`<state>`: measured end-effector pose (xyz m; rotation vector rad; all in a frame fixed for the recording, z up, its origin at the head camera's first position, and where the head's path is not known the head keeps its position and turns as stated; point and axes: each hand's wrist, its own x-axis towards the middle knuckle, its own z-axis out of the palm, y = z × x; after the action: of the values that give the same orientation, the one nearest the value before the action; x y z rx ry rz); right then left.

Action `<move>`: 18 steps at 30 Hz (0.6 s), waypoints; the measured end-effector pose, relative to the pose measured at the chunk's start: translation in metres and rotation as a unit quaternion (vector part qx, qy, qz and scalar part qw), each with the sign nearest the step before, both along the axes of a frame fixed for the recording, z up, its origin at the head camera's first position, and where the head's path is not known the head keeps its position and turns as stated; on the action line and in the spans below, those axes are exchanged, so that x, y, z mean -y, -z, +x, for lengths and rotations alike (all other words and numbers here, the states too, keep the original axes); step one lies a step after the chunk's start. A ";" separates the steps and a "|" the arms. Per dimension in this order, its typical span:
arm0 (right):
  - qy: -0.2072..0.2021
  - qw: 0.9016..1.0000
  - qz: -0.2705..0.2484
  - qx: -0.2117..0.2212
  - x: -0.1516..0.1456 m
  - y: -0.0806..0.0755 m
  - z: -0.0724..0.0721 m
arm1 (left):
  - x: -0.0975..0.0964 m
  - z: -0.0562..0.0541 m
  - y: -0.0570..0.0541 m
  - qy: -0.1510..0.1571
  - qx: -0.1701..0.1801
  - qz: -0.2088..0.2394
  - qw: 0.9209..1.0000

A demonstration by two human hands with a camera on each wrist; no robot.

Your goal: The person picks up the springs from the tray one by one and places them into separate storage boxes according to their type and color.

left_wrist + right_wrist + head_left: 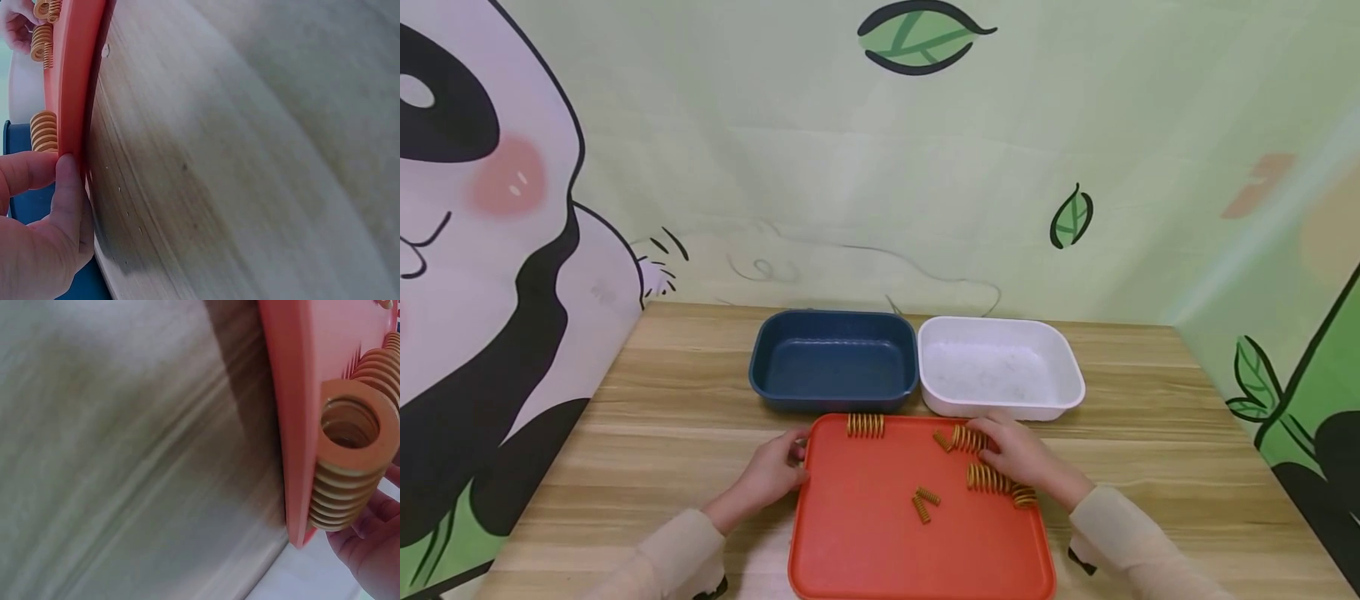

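A red tray (pixel 880 550) lies on the table with yellow coil springs on it. My left hand (pixel 775 468) grips its left rim near the far corner, thumb and fingertips at the edge (pixel 70 125). A large spring (pixel 866 426) sits along the far rim beside that hand. My right hand (pixel 1017 450), at the tray's far right, pinches another large spring (pixel 967 438) between thumb and fingers. A third large spring (pixel 988 478) and one more by the right rim (pixel 1024 497) lie under and beside the wrist. Small springs lie mid-tray (pixel 922 509) and near the right fingers (pixel 942 441).
Beyond the tray stand a dark blue bin (pixel 835 367) and a white bin (pixel 1000 367), side by side and close to the tray's far edge. Wooden table (pixel 677 417) surrounds them. A printed cloth (pixel 775 150) hangs behind the table.
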<state>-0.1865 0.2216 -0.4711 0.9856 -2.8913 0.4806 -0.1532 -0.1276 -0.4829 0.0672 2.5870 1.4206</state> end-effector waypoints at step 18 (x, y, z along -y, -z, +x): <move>0.013 1.000 -0.021 -0.004 0.002 0.005 -0.001 | 0.000 -0.001 0.003 -0.007 0.007 0.011 1.000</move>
<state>-0.1874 0.2198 -0.4765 0.9404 -2.8696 0.5330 -0.1540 -0.1277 -0.4858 0.0422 2.5651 1.4488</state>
